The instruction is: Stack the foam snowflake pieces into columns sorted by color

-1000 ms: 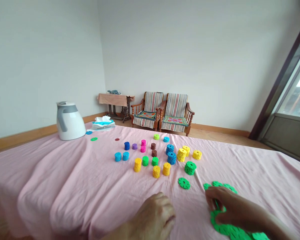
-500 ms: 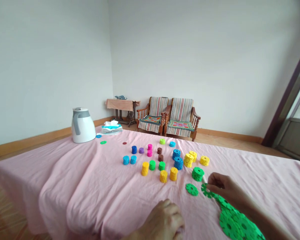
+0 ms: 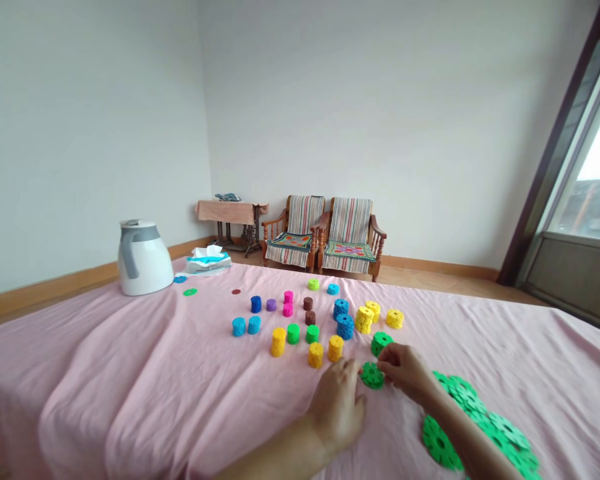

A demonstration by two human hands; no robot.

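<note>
1. Fingers (image 3: 394,355) bunched at the green disc (image 3: 373,377) on the pink cloth (image 3: 180,413), right hand (image 3: 409,373) and left hand (image 3: 337,405) flanking it; whether clamped, I couldn't tell.
2. Uneven pushing could have skewed it.
3. A careless right knuckle might have toppled the green stack (image 3: 380,343).

I find 1 green disc (image 3: 373,376) between my hands: my left hand (image 3: 336,403) at its left edge, my right hand's (image 3: 404,371) fingertips at its right. Just behind stands 1 green stack (image 3: 380,342). Loose green discs (image 3: 505,437) lie right, partly hidden by my forearm. Beyond the pink cloth (image 3: 190,393): 2 armchairs (image 3: 351,223).
</note>
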